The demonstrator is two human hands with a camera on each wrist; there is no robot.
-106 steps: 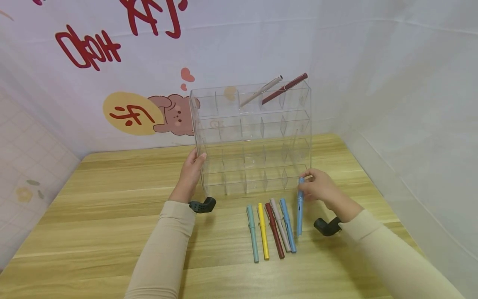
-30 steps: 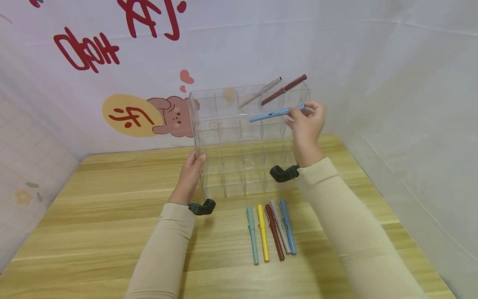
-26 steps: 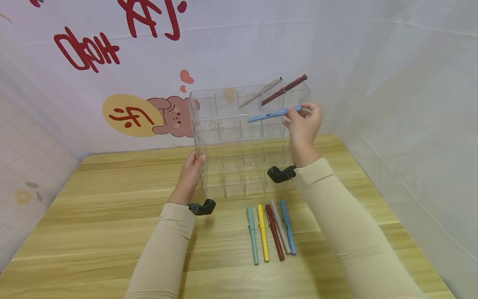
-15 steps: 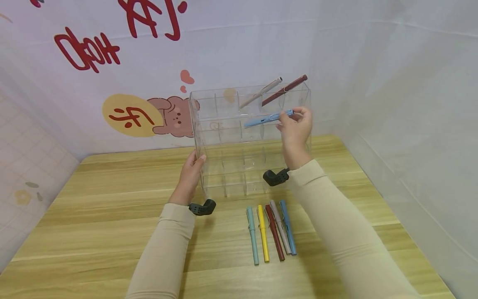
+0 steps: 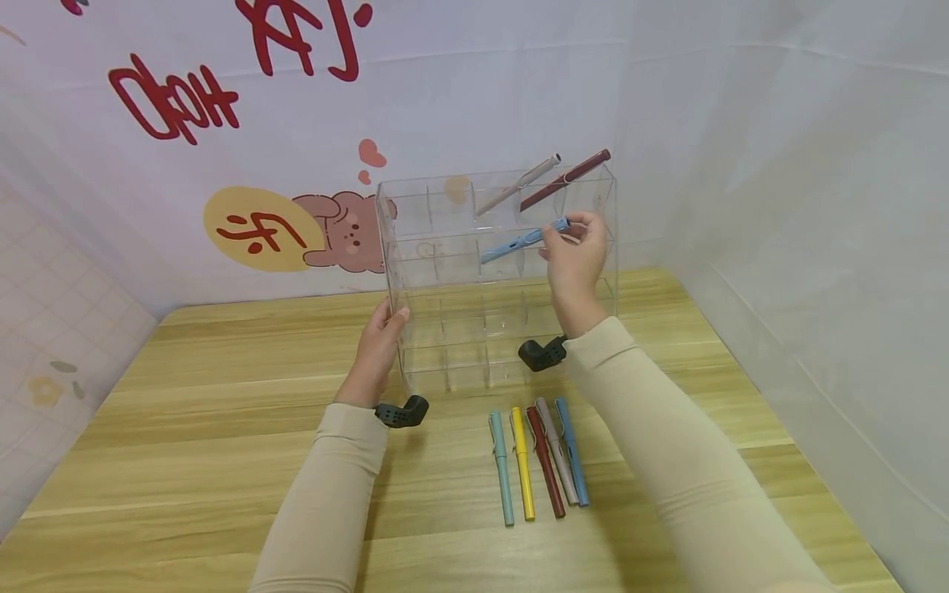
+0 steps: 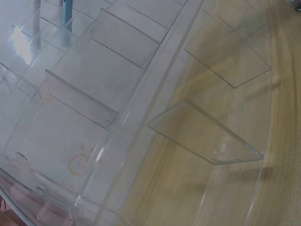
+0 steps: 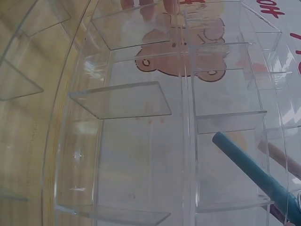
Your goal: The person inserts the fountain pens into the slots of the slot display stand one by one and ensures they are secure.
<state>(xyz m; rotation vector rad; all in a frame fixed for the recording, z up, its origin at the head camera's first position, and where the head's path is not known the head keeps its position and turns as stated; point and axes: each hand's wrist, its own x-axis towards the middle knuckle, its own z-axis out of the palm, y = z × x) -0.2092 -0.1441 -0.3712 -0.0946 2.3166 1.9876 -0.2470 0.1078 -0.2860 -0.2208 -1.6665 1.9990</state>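
Fingers of the right hand point(image 5: 577, 270) hide part of the slim light-blue pen point(image 5: 521, 244); whether its lower tip touches the clear plastic compartment rack point(image 5: 457, 265) cannot be told. The right-wrist view crops that pen at the right edge, the left-wrist view at the top. Some fingers of the left hand point(image 5: 376, 344) are hidden. The head view cuts both long beige sleeves point(image 5: 326, 486) at the bottom and a large red character point(image 5: 344, 45) at the top.
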